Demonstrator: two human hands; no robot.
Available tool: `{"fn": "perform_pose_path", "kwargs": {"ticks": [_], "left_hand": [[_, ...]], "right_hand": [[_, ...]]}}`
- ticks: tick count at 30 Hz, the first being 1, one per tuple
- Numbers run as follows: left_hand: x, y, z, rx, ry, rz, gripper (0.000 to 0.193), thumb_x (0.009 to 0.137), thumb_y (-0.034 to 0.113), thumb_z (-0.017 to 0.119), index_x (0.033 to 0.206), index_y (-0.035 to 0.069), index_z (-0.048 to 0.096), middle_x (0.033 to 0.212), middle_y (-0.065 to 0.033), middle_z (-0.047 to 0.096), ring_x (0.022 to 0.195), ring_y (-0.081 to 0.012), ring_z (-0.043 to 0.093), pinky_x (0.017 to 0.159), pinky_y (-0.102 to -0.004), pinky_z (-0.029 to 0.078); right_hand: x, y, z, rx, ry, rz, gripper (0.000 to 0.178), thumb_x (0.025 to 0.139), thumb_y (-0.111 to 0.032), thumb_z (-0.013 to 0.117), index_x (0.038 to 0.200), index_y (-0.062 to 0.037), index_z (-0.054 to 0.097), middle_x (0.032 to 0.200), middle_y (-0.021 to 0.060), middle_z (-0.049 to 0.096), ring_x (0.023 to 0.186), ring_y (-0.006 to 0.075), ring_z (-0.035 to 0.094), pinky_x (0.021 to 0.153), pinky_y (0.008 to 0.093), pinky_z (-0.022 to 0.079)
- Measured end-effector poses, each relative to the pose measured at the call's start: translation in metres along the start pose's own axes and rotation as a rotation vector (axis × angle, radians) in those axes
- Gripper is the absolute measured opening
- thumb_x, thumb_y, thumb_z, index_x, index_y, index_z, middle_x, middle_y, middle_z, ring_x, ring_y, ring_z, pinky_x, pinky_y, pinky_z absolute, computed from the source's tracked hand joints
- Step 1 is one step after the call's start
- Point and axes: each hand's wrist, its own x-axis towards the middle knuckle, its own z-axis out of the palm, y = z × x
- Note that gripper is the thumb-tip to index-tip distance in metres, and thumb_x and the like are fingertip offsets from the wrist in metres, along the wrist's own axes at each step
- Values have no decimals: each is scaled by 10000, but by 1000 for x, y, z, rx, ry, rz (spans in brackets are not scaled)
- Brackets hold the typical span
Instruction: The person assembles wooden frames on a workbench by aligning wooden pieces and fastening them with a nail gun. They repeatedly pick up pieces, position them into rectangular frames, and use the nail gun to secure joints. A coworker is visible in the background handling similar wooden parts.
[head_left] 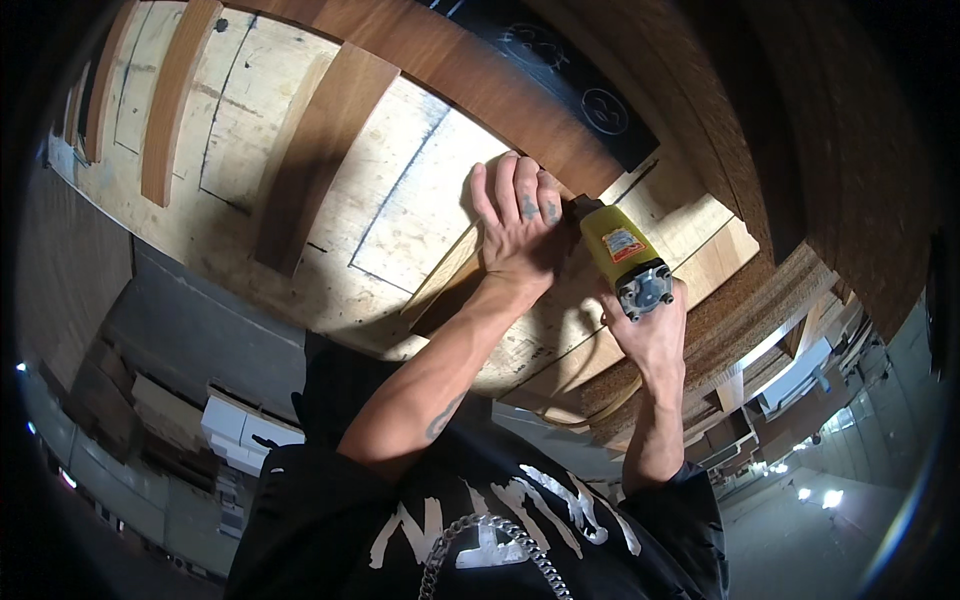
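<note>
My right hand (652, 325) is closed around a yellow nail gun (618, 242) with a black nose and a grey end cap. Its nose is close to the long brown board (450, 65), beside my left fingers. My left hand (520, 215) is bent over the upper end of a brown wooden slat (452, 302), gripping it where it meets the long board. The hand hides that joint, so I cannot see whether the nose touches wood. Other slats (330, 150) stand against the same board farther left.
A pale worktop (390, 210) with dark drawn lines lies under the slats. A black panel (560, 75) with chalk marks sits along the far side of the long board. Stacked brown boards (770, 300) are at the right. A thin hose (615, 403) curves below my right hand.
</note>
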Motion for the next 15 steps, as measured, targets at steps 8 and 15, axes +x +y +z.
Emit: {"fn": "perform_pose_path", "kwargs": {"ticks": [8,15], "left_hand": [[1,0,-2,46,-6,4,550,836,220,674,1254,-17,407,1311,-185,389,1354,-360,332,1168,-613,177],[1,0,-1,39,-4,-2,558,817,184,676,1255,-25,402,1315,-192,381,1358,-360,325,1170,-613,170]], "right_hand": [[3,-8,-4,40,-33,94,345,738,-140,797,1026,19,694,802,194,730,729,334,737,701,391,594],[3,-9,-4,14,-26,71,339,738,-120,786,1026,27,687,819,210,726,752,345,740,703,398,588]]}}
